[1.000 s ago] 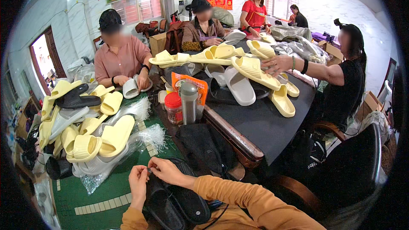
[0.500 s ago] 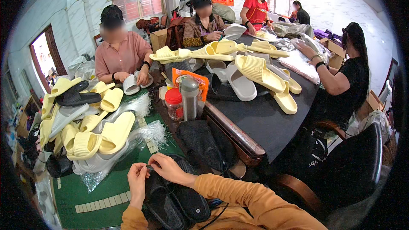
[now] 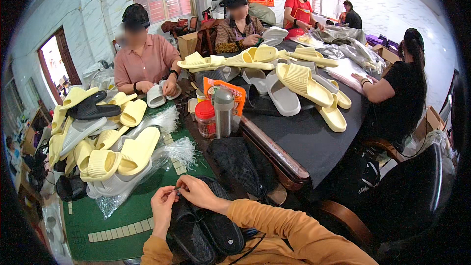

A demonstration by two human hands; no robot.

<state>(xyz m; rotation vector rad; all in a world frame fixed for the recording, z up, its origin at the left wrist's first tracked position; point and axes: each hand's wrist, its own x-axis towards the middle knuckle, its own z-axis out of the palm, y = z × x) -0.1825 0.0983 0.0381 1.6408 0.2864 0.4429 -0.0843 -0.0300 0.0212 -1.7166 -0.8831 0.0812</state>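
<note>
Left hand (image 3: 162, 207): pinched a small dark piece (image 3: 177, 191) between thumb and forefinger; sat above the toe end of the nearer slipper.
Right hand (image 3: 198, 193): reached in from the right, bent at the wrist; met the left fingertips and gripped the same piece with curled fingers.
Small dark piece: was mostly hidden by fingertips, too small to identify.
Black slippers (image 3: 227, 229): lay side by side just below the hands, toes pointing away, heels toward the wearer; showed a small round pale mark on one heel.
Green surface (image 3: 100, 250): bore a row of pale rectangles and, at left, a heap.
Heap of slippers (image 3: 140, 149): mixed cream, grey and black; lay near translucent strands (image 3: 180, 152).
Red-lidded jar (image 3: 205, 119): stood upright beside a grey flask (image 3: 223, 115), with an orange packet (image 3: 234, 95) just behind.
Dark table (image 3: 304, 142): carried more cream and grey slippers.
Co-worker in pink (image 3: 147, 64): handled grey slippers with both hands.
Co-worker in black (image 3: 400, 93): touched pale plastic (image 3: 346, 72) at far right.
</note>
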